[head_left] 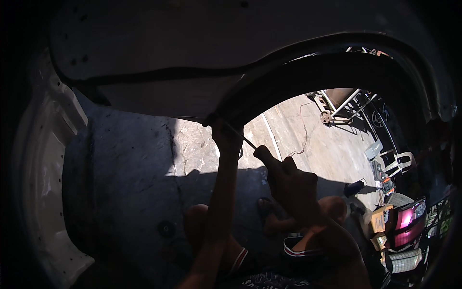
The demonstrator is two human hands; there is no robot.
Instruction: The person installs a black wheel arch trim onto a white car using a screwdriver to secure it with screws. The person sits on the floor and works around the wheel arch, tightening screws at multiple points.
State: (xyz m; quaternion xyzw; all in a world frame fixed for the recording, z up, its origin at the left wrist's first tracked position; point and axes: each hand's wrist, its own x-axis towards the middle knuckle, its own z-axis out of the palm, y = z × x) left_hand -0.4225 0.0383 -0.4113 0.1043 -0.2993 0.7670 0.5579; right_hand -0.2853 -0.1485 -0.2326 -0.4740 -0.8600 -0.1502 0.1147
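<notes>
In my right hand [292, 185] is a screwdriver [246, 140], its thick dark handle wrapped by my closed fingers. The thin shaft slants up and left to the lower edge of a dark car body panel [192, 94], beside the wheel arch [308, 72]. My left hand [227, 138] is raised to that same edge, its fingers closed around the place where the shaft ends. Deep shadow hides the screwdriver's tip and whatever my left fingers pinch there.
A pale body panel [43, 178] curves down the left side. Concrete floor [288, 125] lies below, partly sunlit. Toward the right stand a wheeled metal frame [339, 103], a white plastic chair [402, 163], a cardboard box [379, 220] and a shiny magenta part [408, 224]. My bent knees are below my hands.
</notes>
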